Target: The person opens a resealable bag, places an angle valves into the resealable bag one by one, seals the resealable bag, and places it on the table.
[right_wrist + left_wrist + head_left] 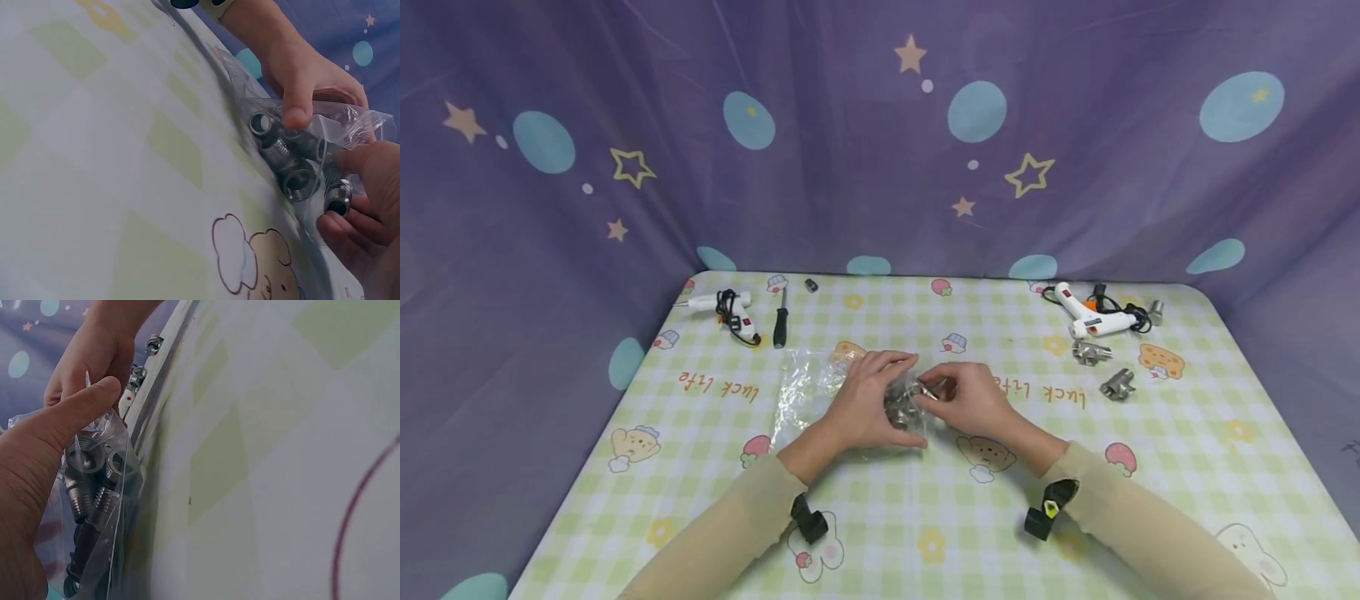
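Note:
A clear plastic bag (797, 396) lies on the table with several threaded metal pipe fittings (94, 494) bunched at its right end. My left hand (867, 406) holds that end of the bag from the left, thumb on the near side and fingers on the far side. At the bag's right end, my right hand (976, 400) pinches one metal pipe fitting (339, 199) between thumb and fingers. The right wrist view shows the other fittings beside it through the plastic. Whether the pinched fitting is wholly outside the bag is hard to tell.
Two loose metal fittings (1118, 385) lie at the right, with a smaller metal piece (1157, 312) behind them. White glue guns with black cords sit at the back right (1105, 323) and back left (741, 321). A screwdriver (781, 325) and small dark object (811, 285) lie back left.

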Available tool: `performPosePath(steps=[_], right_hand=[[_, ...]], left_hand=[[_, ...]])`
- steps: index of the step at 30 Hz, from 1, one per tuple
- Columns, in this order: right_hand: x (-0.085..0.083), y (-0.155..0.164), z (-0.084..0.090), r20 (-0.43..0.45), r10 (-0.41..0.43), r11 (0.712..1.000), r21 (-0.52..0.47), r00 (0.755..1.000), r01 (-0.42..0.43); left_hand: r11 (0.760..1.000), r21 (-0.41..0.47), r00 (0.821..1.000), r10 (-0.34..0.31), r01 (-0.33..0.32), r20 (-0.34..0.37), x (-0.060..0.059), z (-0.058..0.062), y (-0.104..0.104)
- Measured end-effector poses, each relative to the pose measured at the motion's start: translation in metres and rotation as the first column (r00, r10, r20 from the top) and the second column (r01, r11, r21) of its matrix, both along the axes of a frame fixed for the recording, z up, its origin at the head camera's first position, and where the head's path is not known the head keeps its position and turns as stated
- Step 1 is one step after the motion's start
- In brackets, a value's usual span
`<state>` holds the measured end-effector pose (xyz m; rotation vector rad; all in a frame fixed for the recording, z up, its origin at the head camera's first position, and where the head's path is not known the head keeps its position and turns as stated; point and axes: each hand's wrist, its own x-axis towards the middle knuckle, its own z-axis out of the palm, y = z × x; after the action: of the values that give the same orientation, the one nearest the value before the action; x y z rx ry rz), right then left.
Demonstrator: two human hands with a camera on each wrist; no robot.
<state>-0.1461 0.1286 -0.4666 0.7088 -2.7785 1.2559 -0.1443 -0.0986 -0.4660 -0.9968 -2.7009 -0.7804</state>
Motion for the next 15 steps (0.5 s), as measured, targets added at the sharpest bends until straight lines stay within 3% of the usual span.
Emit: performPosePath(steps=[5,15], right_hand=[[-0.0011,-0.0056,-0.0051,0.016,-0.033,0.997,-0.068,0.999,0.034],[0.002,-0.0063,-0.0041,0.139,0.0,0.982,-0.189,0.99,0.026]], left_hand=[[1.0,0.002,1.0,0.001,-0.001,0.002,0.0011,0.0002,-0.0001],[1.0,-0.003,1.0,0.006,-0.006,0.0,0.0015,0.0005,0.0011]])
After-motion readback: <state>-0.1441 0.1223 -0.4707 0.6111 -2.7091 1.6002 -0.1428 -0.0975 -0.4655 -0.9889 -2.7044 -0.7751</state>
